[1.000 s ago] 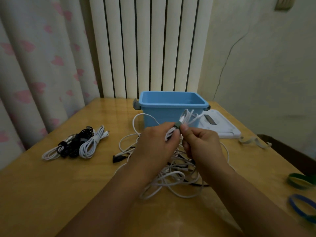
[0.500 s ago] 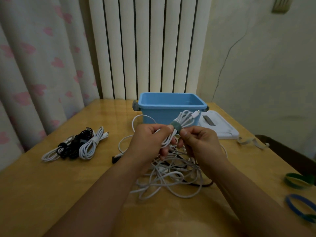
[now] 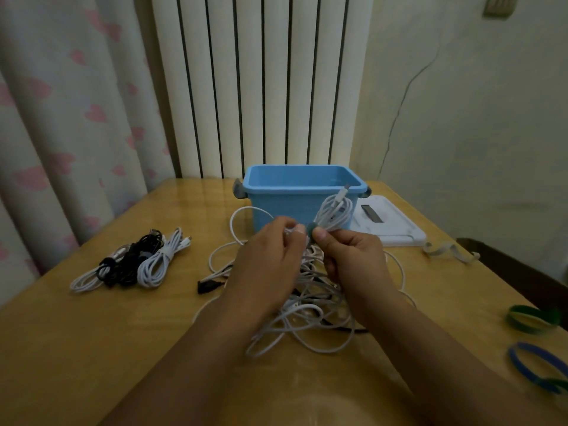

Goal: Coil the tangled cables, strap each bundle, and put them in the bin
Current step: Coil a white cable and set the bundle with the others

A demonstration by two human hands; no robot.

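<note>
I hold a coiled white cable bundle [image 3: 334, 213] in front of the blue bin [image 3: 302, 179], with a grey-green strap [image 3: 310, 228] wrapped round its middle. My left hand [image 3: 267, 262] grips the bundle's left end. The thumb and fingers of my right hand [image 3: 350, 259] pinch the strap. Under both hands lies a tangle of white and black cables [image 3: 307, 315] on the wooden table [image 3: 92, 348]. Three strapped bundles [image 3: 132, 262], white, black and white, rest at the left.
The bin's white lid [image 3: 390, 226] lies right of it. A loose pale strap [image 3: 448, 250] is near the table's right edge. Green [image 3: 531, 318] and blue [image 3: 534, 364] strap rolls sit at the right front. A radiator and curtain stand behind.
The bundle's looped end has tilted up and to the right, toward the bin's rim. The strap now sits snug round the coil, and both hands have shifted slightly.
</note>
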